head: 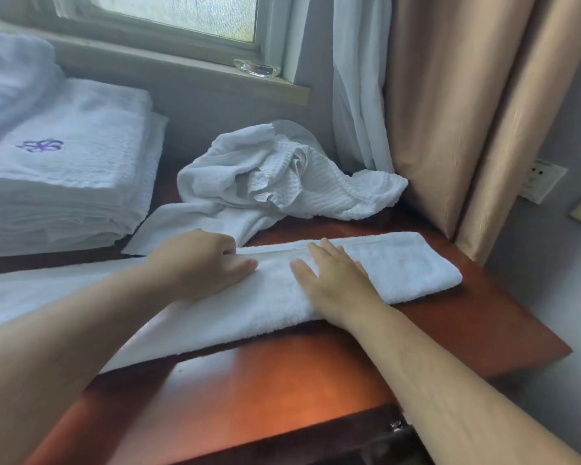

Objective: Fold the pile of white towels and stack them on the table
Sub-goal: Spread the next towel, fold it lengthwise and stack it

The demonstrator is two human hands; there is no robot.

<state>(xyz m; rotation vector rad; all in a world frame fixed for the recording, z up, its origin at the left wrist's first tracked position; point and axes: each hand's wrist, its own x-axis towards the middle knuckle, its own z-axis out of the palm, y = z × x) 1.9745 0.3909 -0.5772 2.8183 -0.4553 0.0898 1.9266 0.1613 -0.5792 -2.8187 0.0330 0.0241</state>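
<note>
Towel under work (pixel 366 273): folded into a long strip and lying flat on the desk (pixel 265 391), its long axis running from about 8 o'clock, where it passed under the left forearm, to about 2 o'clock, where its finished end sat near the desk's right edge.

Left hand (pixel 205 260) rested on the strip's far long edge, fingers curled and seemingly pinching the top layer there; the fingertips were hidden, so the pinch is a judgement. Right hand (pixel 332 276) lay flat on the cloth just to 3 o'clock of the left, fingers straight and spread, pressing and gripping nothing.

Free right end of the strip lay at 2 o'clock from the right hand, which was the nearer hand to it. Judged next move: a crosswise fold, that end carried toward 8 o'clock over the pinned middle.

Unfolded towels (pixel 282 176) lay heaped at 12 o'clock, near but apart from the strip. Folded stack (pixel 64 182) stood at 10 o'clock, so several folds appeared done and some remained.
</note>
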